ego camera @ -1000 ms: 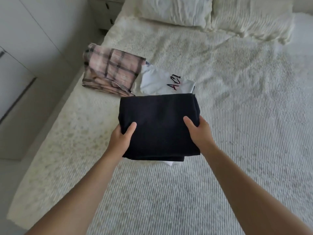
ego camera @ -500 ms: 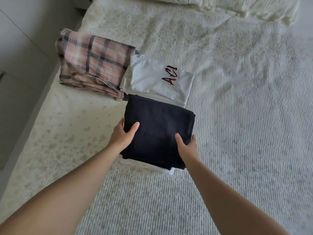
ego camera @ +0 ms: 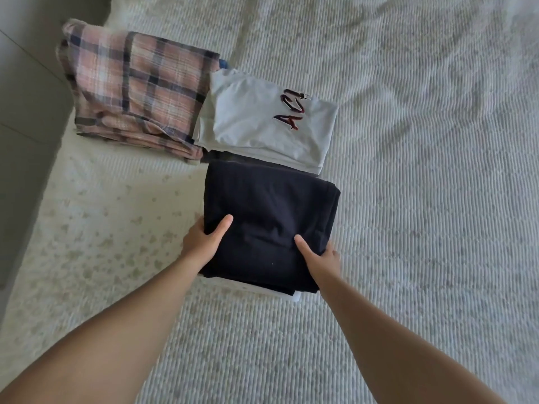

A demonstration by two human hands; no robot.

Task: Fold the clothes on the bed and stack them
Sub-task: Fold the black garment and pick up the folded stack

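A folded black garment (ego camera: 271, 211) lies on a folded white piece (ego camera: 291, 295) whose edge peeks out at its near side. My left hand (ego camera: 201, 243) grips its left near edge, thumb on top and fingers underneath. My right hand (ego camera: 320, 260) grips the right near edge the same way. Just beyond sits a folded pale grey shirt (ego camera: 256, 126) with dark red lettering. To the left of that shirt lies a folded pink plaid garment (ego camera: 140, 88).
The cream ribbed bedspread (ego camera: 423, 199) stretches wide to the right and toward me. The bed's left edge (ego camera: 58, 147) runs along a grey wall or cupboard front. A bit of blue fabric (ego camera: 224, 64) shows behind the plaid garment.
Both hands have brought the black garment down and slightly right onto the white piece next to the grey shirt. The view has tilted down; the pillows have left the frame.
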